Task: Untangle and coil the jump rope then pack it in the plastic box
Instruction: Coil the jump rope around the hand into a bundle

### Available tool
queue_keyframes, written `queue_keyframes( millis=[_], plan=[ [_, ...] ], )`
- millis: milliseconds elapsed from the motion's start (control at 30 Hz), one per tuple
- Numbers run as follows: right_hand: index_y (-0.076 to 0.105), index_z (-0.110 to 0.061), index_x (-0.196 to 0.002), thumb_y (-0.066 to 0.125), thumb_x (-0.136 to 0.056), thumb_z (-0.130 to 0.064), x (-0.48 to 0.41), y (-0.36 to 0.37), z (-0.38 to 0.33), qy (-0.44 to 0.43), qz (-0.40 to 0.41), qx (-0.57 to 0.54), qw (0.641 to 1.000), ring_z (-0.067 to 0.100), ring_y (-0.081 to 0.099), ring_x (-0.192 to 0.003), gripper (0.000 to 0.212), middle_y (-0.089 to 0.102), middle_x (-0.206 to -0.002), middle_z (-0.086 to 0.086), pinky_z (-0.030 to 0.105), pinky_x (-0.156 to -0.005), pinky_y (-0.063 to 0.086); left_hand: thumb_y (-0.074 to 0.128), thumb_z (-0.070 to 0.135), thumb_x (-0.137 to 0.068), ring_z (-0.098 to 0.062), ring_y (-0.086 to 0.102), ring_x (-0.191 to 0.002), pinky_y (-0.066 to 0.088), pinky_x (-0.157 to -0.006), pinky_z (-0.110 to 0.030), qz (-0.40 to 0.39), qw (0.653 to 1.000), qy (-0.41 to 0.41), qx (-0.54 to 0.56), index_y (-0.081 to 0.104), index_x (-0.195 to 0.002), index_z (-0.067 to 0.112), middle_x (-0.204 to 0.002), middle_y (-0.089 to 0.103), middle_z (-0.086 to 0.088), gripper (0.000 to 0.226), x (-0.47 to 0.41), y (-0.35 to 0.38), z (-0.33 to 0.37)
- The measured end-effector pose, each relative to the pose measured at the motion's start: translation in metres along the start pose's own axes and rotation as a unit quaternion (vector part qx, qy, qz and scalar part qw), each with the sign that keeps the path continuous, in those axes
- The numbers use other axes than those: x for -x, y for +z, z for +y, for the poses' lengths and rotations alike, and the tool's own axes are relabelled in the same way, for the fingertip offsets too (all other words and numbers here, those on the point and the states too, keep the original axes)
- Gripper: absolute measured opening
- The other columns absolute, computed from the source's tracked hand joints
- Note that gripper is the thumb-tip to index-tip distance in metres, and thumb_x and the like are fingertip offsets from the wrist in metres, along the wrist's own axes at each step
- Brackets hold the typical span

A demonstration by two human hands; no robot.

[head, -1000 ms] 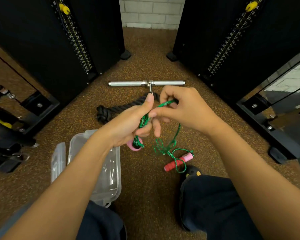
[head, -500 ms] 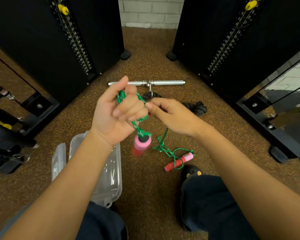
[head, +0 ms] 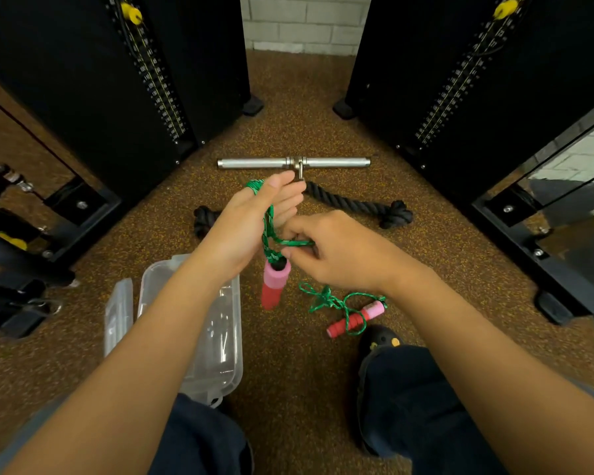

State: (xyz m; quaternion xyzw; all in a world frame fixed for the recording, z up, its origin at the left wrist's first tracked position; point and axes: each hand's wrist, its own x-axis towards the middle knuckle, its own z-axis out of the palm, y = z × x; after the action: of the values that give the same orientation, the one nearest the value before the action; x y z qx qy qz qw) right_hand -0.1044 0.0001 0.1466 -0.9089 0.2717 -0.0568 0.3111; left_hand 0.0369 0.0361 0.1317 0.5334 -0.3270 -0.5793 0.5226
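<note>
A green jump rope point(head: 267, 231) is looped around my left hand point(head: 254, 217), running over the fingertips and down across the palm. One pink and red handle point(head: 274, 283) dangles below that hand. My right hand point(head: 336, 252) pinches a strand of the rope just beside the left palm. The loose end of the rope lies tangled on the floor point(head: 326, 299) and is wound around the second handle point(head: 354, 318). The clear plastic box point(head: 199, 337) sits open on the floor under my left forearm, with its lid point(head: 119, 313) leaning at its left side.
A steel cable bar point(head: 294, 162) and a thick black rope point(head: 357, 204) lie on the brown rubber floor beyond my hands. Black weight-stack machines point(head: 100, 80) stand on both sides. My knees and a dark shoe point(head: 381, 337) are at the bottom.
My left hand has opened flat with the rope wrapped further around it. My right hand has come down with a strand to the base of the left palm. The hanging handle has dropped lower.
</note>
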Motion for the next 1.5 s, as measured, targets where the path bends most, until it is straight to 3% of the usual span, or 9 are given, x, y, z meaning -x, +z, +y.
queue_keyframes(
  millis=[233, 333, 467, 600, 767, 933, 1133, 1333, 1500],
  plan=[
    [0.058, -0.013, -0.068, 0.076, -0.073, -0.033, 0.005, -0.025, 0.001, -0.004, 0.113, -0.062, 0.992, -0.006, 0.050, -0.052, 0.027, 0.049, -0.048, -0.019, 0.006, -0.056, 0.035, 0.031, 0.042, -0.096, -0.010, 0.062, -0.054, 0.052, -0.067, -0.027, -0.117, 0.983, -0.112, -0.081, 0.066, -0.094, 0.011, -0.072, 0.072, -0.010, 0.047, 0.012, 0.011, 0.006],
    [0.053, -0.013, -0.063, 0.078, -0.065, -0.040, 0.007, -0.034, 0.010, 0.023, 0.149, -0.108, 0.983, 0.005, 0.039, -0.049, 0.037, 0.042, -0.049, -0.011, 0.011, -0.052, 0.031, 0.022, 0.064, -0.081, -0.010, 0.043, -0.039, 0.048, -0.078, -0.040, -0.197, 0.965, -0.133, -0.110, 0.060, -0.110, -0.008, -0.072, 0.066, -0.027, 0.086, 0.014, 0.010, 0.010],
    [0.053, -0.012, -0.065, 0.074, -0.063, -0.046, 0.007, -0.038, 0.019, 0.041, 0.139, -0.156, 0.977, 0.004, 0.031, -0.047, 0.040, 0.040, -0.054, -0.006, 0.013, -0.050, 0.028, 0.013, 0.068, -0.079, -0.008, 0.035, -0.033, 0.043, -0.079, -0.035, -0.285, 0.940, -0.148, -0.111, 0.073, -0.087, 0.007, -0.045, 0.056, -0.005, 0.085, 0.018, 0.008, 0.015],
    [0.051, -0.014, -0.068, 0.073, -0.062, -0.054, 0.003, -0.033, 0.025, 0.044, 0.145, -0.213, 0.965, 0.008, 0.034, -0.053, 0.046, 0.043, -0.061, 0.001, 0.017, -0.052, 0.029, 0.026, 0.067, -0.082, -0.002, 0.032, -0.028, 0.037, -0.048, -0.018, -0.378, 0.910, -0.166, 0.036, 0.073, -0.079, 0.005, -0.031, 0.045, 0.006, 0.078, 0.018, 0.009, 0.006],
    [0.052, -0.007, -0.065, 0.061, -0.081, -0.048, -0.006, -0.016, 0.023, 0.070, 0.181, -0.218, 0.956, 0.004, 0.035, -0.053, 0.045, 0.041, -0.056, -0.003, 0.017, -0.052, 0.030, 0.032, 0.049, -0.093, -0.010, 0.032, -0.038, 0.033, -0.047, -0.019, -0.469, 0.817, -0.131, 0.309, 0.063, -0.102, -0.009, -0.035, 0.033, -0.002, 0.066, 0.009, 0.009, 0.001],
    [0.055, -0.004, -0.065, 0.034, -0.097, -0.044, -0.005, 0.001, 0.011, 0.108, 0.109, -0.119, 0.981, 0.015, 0.048, -0.053, 0.055, 0.059, -0.063, 0.014, 0.030, -0.056, 0.035, 0.033, 0.038, -0.097, -0.012, 0.035, -0.042, 0.031, -0.050, -0.023, -0.376, 0.790, -0.048, 0.482, 0.056, -0.109, -0.009, -0.044, 0.046, -0.008, 0.055, 0.004, -0.005, 0.007],
    [0.046, -0.020, -0.067, 0.029, -0.100, -0.037, -0.001, 0.010, -0.010, 0.047, 0.045, -0.012, 0.998, 0.006, 0.045, -0.047, 0.041, 0.045, -0.054, -0.009, 0.025, -0.050, 0.033, 0.030, 0.040, -0.097, -0.005, 0.033, -0.041, 0.033, -0.047, -0.016, -0.001, 0.891, 0.032, 0.452, 0.061, -0.110, 0.002, -0.049, 0.040, 0.006, 0.051, 0.001, -0.017, 0.011],
    [0.044, -0.018, -0.082, 0.036, -0.098, -0.037, 0.004, 0.016, -0.020, -0.021, 0.003, 0.054, 0.998, 0.016, 0.047, -0.063, 0.026, 0.045, -0.069, -0.006, 0.032, -0.061, 0.039, 0.026, 0.043, -0.098, -0.006, 0.044, -0.051, 0.039, -0.056, -0.017, 0.108, 0.966, 0.002, 0.234, 0.060, -0.102, 0.007, -0.061, 0.050, 0.003, 0.049, -0.004, -0.001, 0.002],
    [0.058, -0.017, -0.095, 0.045, -0.093, -0.040, -0.001, -0.007, -0.009, -0.016, 0.019, 0.074, 0.997, 0.013, 0.055, -0.071, 0.027, 0.054, -0.080, -0.007, 0.032, -0.067, 0.046, 0.004, 0.059, -0.091, -0.012, 0.065, -0.067, 0.050, -0.073, -0.029, 0.040, 0.970, -0.018, -0.238, 0.065, -0.083, 0.009, -0.069, 0.068, -0.005, 0.080, 0.008, 0.011, -0.002]
  ],
)
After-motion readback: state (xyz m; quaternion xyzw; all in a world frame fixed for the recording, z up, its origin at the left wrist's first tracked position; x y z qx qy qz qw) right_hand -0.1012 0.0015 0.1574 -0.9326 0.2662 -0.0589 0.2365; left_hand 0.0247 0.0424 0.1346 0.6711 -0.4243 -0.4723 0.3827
